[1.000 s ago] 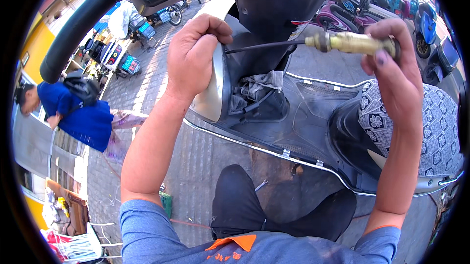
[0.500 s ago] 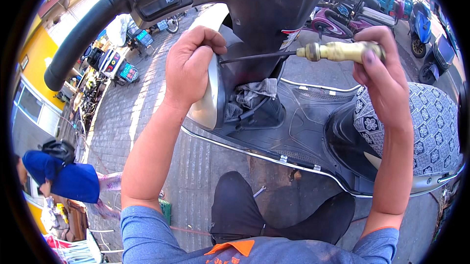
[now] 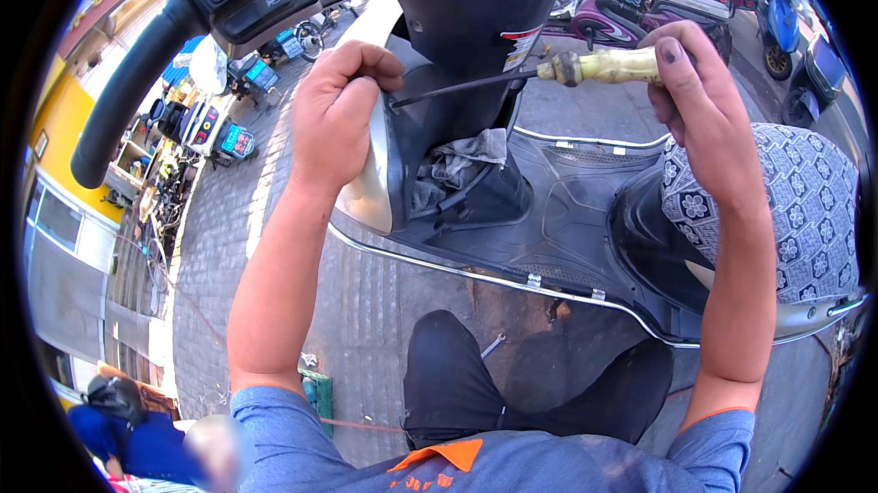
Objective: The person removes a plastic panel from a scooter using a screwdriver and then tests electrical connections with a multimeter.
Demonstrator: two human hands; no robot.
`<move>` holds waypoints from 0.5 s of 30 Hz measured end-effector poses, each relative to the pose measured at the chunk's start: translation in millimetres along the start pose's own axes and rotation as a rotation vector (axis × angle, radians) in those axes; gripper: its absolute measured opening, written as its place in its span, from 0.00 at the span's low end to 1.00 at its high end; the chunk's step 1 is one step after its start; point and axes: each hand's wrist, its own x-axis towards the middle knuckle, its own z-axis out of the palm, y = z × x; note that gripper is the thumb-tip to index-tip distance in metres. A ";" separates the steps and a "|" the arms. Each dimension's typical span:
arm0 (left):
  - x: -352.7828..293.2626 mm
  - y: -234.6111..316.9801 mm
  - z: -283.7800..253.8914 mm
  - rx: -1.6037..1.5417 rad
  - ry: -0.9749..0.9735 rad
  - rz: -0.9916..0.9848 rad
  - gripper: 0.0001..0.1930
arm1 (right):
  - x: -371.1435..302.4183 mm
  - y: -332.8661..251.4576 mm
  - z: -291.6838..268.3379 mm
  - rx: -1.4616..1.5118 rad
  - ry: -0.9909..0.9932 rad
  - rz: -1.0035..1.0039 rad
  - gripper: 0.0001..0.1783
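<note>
A scooter stands before me. My right hand (image 3: 700,113) grips the pale yellow handle of a screwdriver (image 3: 604,67), thumb along its side. The dark shaft runs left, slightly downward, and its tip meets the scooter's front panel (image 3: 373,177) near the upper inner edge. My left hand (image 3: 334,123) is closed over that panel's outer edge beside the tip, fingers curled and partly hidden. Below the shaft, a grey rag (image 3: 462,159) lies in the panel's storage pocket. Whatever the tip presses on is too small to make out.
The black handlebar grip (image 3: 123,95) juts out at upper left. A patterned cover lies over the seat (image 3: 805,209) on the right. A wrench (image 3: 494,345) lies on the paving by my knees. Parked scooters (image 3: 215,132) stand beyond, and a person in blue (image 3: 137,447) is at lower left.
My view has shifted a little, so the scooter and both hands sit slightly left. The screwdriver tilts a bit more, its tip still at the panel. The person in blue appears lower.
</note>
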 end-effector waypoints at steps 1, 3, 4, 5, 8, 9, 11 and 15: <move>-1.7 0.4 0.8 -0.008 0.009 -0.012 0.16 | -1.3 5.6 3.5 0.022 0.019 -0.117 0.24; -0.5 2.8 1.7 -0.029 0.006 -0.012 0.16 | -1.1 7.9 11.4 0.063 0.072 -0.249 0.23; 1.1 2.2 1.1 -0.036 -0.001 -0.004 0.16 | 0.0 4.0 16.6 0.085 0.109 -0.261 0.22; 2.1 2.0 1.5 -0.044 -0.007 0.003 0.16 | -0.3 1.1 10.7 0.042 0.094 -0.205 0.21; 0.1 1.8 1.8 -0.067 0.004 -0.022 0.17 | -0.9 -0.5 -0.8 -0.065 0.020 -0.058 0.20; 0.0 1.5 1.0 -0.059 0.001 -0.012 0.17 | -1.5 1.0 -2.4 -0.090 -0.013 -0.022 0.20; -0.5 0.8 1.4 -0.049 -0.006 0.007 0.17 | -2.5 9.2 8.8 0.053 0.037 -0.265 0.20; 1.9 1.3 2.0 -0.061 -0.003 0.003 0.16 | -5.0 -6.1 13.0 0.018 0.093 -0.137 0.19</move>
